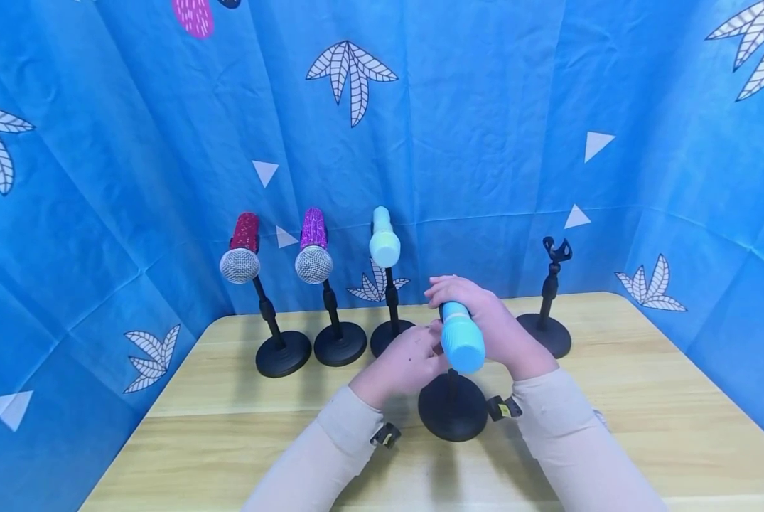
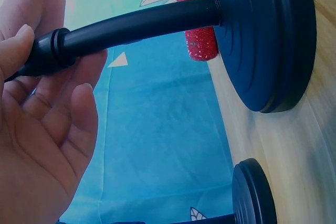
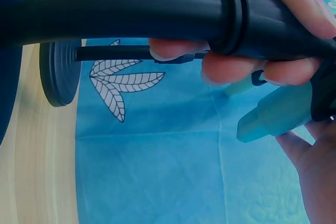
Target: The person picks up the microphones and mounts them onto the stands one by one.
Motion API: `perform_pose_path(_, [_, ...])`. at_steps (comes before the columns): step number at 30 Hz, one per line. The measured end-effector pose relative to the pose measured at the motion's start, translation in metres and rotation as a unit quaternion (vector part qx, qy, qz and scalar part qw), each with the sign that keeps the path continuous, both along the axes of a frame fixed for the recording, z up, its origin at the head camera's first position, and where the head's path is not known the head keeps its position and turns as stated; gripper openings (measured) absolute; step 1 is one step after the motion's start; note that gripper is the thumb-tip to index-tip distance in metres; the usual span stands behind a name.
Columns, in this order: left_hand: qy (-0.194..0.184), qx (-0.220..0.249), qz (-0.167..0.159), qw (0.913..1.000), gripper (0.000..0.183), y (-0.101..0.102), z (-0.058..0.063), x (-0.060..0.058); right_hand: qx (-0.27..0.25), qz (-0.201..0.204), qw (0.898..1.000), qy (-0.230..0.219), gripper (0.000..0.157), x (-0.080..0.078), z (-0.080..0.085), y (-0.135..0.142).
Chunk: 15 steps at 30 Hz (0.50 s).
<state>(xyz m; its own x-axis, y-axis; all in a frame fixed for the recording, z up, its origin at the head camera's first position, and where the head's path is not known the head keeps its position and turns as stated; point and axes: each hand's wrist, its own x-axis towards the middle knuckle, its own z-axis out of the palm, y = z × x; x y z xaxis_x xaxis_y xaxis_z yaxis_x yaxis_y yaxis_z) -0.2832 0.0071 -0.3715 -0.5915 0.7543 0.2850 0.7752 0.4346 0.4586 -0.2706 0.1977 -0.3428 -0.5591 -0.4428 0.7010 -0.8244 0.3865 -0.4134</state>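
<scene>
The light blue microphone with a matte, rounded head (image 1: 463, 350) sits atop the nearest black stand with a round base (image 1: 452, 411), a little right of the worktop's middle. Its long axis runs near to far: the head points near, towards the person, and the narrower, faceted tail points far. Below it the stand's smooth, slightly curved stem drops to a thick disc moulded with concentric rings.

The two hands work close together here. The left hand (image 1: 410, 359) pinches the stem's collar between thumb and fingers; the right hand (image 1: 487, 320), higher, bends its fingers over the microphone's far part, by the clip.

Farther left stand three more microphones on black stands, all with heads pointing near and handles running far: a red glittery microphone with a silver mesh head (image 1: 241, 259), a purple glittery microphone with a silver mesh head (image 1: 314, 256), and a smooth mint-green microphone (image 1: 384, 245). At far right, a black stand with a forked clip (image 1: 548, 299) rises upright. The pale, wood-grained worktop (image 1: 215, 427) has rounded far corners, and creased blue cloth printed with white leaves (image 1: 484, 142) hangs behind.
</scene>
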Motion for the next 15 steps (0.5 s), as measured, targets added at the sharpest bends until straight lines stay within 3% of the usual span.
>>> perform_pose_path(4, [0.011,0.000,0.001,0.9999,0.012,-0.0003,0.0000,-0.0007,0.013,-0.003,0.999,0.032,0.044,-0.0010,0.0002,-0.0008])
perform_pose_path(10, [0.004,0.016,-0.011,0.9998,0.005,-0.0021,-0.0009,-0.0024,0.039,-0.022,0.992,0.116,0.042,-0.0042,-0.0018,-0.0041])
perform_pose_path(15, [0.003,0.014,-0.011,0.9998,0.008,-0.0017,-0.0002,-0.0033,0.036,-0.028,0.991,0.127,0.042,-0.0033,-0.0001,-0.0046])
